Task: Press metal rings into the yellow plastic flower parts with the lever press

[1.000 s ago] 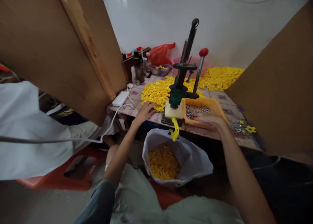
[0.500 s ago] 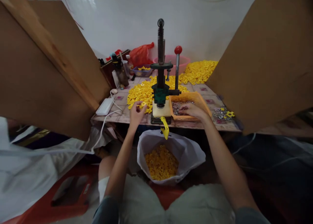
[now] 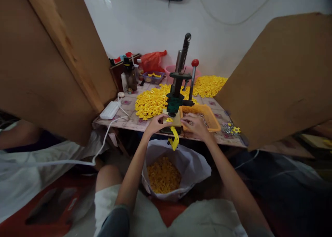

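My left hand [image 3: 157,123] pinches a small yellow star-shaped piece [image 3: 169,120] with a hole in it, at the base of a green hand press [image 3: 174,103]. The piece lies on or just above the press's pale block [image 3: 177,121], under the ram. My right hand [image 3: 195,124] is at the block's right side, its fingers pinched together; what they hold is too small to make out. Beneath and behind that hand stands an orange basket [image 3: 215,122] with small metal parts. A yellow bracket [image 3: 175,140] sticks out from the front of the press.
A yellow pile [image 3: 147,104] of star pieces lies left of the press. The red-knobbed lever [image 3: 193,79] rises at its right. A white sack [image 3: 198,171] of yellow pieces hangs open below the table edge. Cardboard panels [image 3: 287,74] flank both sides. A white power strip [image 3: 110,110] lies at left.
My left hand has brought the yellow star piece right, from beside the pile to the press block. My right hand has come out of the metal parts, leftward toward the block. The view has shifted.
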`<act>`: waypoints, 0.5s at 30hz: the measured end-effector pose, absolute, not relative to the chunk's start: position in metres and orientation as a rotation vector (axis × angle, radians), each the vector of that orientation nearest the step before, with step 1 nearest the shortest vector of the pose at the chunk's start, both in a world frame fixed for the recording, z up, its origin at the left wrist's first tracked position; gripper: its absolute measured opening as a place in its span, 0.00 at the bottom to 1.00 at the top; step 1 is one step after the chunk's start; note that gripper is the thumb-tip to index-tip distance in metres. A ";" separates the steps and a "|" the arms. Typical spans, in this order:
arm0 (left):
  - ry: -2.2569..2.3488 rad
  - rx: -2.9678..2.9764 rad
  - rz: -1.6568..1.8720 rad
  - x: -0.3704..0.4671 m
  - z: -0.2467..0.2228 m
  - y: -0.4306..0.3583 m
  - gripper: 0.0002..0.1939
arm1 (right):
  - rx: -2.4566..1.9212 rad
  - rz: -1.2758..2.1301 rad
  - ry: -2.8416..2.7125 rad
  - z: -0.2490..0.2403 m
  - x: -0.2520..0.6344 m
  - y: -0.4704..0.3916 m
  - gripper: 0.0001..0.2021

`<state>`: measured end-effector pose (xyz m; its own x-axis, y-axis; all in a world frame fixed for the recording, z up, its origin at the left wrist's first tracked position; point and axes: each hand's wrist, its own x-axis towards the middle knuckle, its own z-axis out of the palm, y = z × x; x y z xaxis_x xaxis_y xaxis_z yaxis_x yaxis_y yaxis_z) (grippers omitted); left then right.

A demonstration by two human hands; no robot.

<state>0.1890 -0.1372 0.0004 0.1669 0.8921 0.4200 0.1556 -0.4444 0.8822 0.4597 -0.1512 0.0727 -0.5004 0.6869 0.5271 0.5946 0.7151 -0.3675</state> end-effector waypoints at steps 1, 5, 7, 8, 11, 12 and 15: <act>0.983 1.736 1.328 0.190 0.001 -0.137 0.22 | -0.942 0.080 -2.291 0.073 0.448 -0.155 0.16; 0.959 1.713 1.289 0.188 0.005 -0.137 0.24 | -0.902 -0.294 -2.428 0.068 0.413 -0.160 0.16; 0.953 1.705 1.261 0.187 0.006 -0.136 0.25 | -0.875 -0.366 -2.480 0.064 0.410 -0.161 0.16; 0.942 1.701 1.255 0.187 0.006 -0.135 0.25 | -0.862 -0.381 -2.494 0.063 0.411 -0.163 0.17; 0.899 1.682 1.289 0.188 0.006 -0.134 0.24 | -0.811 -0.410 -2.522 0.066 0.419 -0.174 0.19; 0.891 1.671 1.308 0.189 0.007 -0.134 0.24 | -0.801 -0.425 -2.481 0.071 0.421 -0.176 0.20; 0.914 1.649 1.347 0.190 0.007 -0.133 0.25 | -0.878 -0.429 -1.998 0.103 0.423 -0.158 0.22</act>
<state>0.1900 -0.1331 0.0073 0.1716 0.8981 0.4049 0.0448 -0.4177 0.9075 0.4231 -0.1578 0.1034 -0.3576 0.4174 0.8354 0.7233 0.6897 -0.0350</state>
